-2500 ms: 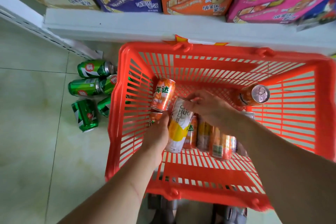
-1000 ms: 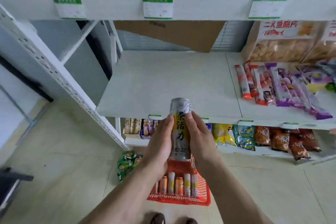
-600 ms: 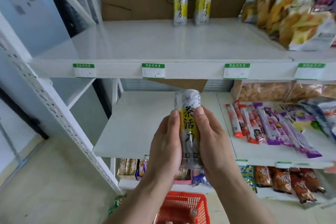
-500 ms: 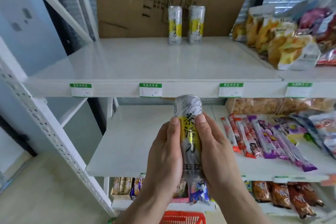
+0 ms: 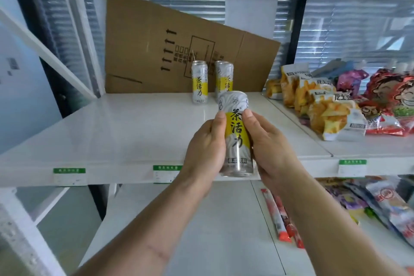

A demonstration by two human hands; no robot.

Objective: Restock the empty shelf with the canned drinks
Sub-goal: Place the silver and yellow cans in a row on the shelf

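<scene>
A tall silver and yellow drink can [image 5: 236, 134] is upright in front of the white shelf [image 5: 116, 132], just above its front edge. My left hand [image 5: 205, 152] grips its left side and my right hand [image 5: 268, 148] grips its right side, thumbs on the label. Two matching cans stand at the back of the same shelf: one [image 5: 199, 85] on the left, the other [image 5: 224, 79] partly hidden behind the held can.
A flattened cardboard box [image 5: 170, 51] leans against the shelf's back. Snack bags [image 5: 331, 107] fill the shelf section to the right. The lower shelf [image 5: 201, 231] holds packaged sticks [image 5: 276, 217] and more bags at right.
The can was taken from the red basket on the floor and lifted with both hands. My view rose from the lower shelf to the upper one, and the can now sits level with that shelf.
</scene>
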